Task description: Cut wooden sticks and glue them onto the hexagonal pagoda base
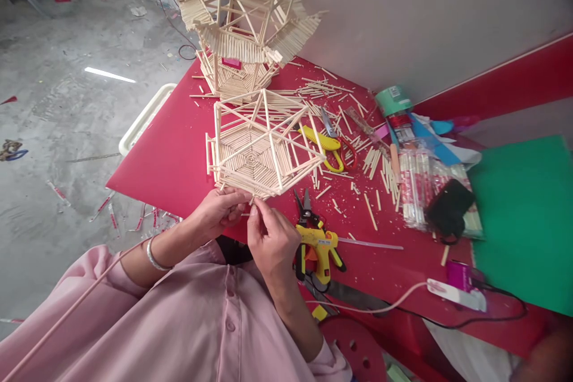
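Observation:
A hexagonal frame of thin wooden sticks (pixel 267 131) stands at the table's near edge, its floor (pixel 250 155) laid with sticks in a spiral pattern. My left hand (pixel 222 210) is closed at the frame's near edge, thumb and forefinger on the lower rim. Beside it my right hand (pixel 274 236) pinches what looks like a small wooden stick (pixel 252 199) at the same rim; the fingers hide most of it. Behind the frame rises a taller tiered stick tower (pixel 250 42) with slatted roofs.
Right of the frame lie a yellow glue gun (pixel 319 245), black-bladed cutters (pixel 305 206), yellow-handled scissors (pixel 333 155) and loose sticks (pixel 371 161). Farther right are bagged sticks (pixel 416 185), a black object (pixel 450 209), a green board (pixel 523 221) and a white power strip (pixel 456 295) with its cable.

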The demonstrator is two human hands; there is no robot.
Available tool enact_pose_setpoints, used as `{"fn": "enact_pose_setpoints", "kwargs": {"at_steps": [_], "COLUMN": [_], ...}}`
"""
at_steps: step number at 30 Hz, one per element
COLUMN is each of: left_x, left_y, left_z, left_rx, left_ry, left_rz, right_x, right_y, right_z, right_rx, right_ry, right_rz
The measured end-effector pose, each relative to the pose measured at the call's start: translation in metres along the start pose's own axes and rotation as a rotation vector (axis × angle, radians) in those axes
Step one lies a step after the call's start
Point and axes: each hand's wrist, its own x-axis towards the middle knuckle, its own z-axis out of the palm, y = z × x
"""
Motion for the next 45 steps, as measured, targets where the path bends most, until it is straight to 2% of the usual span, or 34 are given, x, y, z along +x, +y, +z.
{"fn": "enact_pose_setpoints", "kwargs": {"at_steps": [14, 20, 45], "left_x": [-0.0006, -0.0006, -0.0013], "left_y": [0.0003, -0.0006, 0.001], "left_z": [0.0005, -0.0004, 0.0014], "left_rx": [-0.008, -0.012, -0.027], "left_ry": [-0.005, -0.007, -0.003], "left_rz": [0.018, 0.025, 0.003], "right_x": [0.0004, -0.001, 0.0], "right_y": [0.0005, 0.0013, 0.0003], "right_z": [-0.0003, 0.0005, -0.0015], "right_rx": [0.032, 0.037, -0.005], "right_ry": [0.025, -0.015, 0.032], "right_rz": [-0.027, -0.012, -0.046]}}
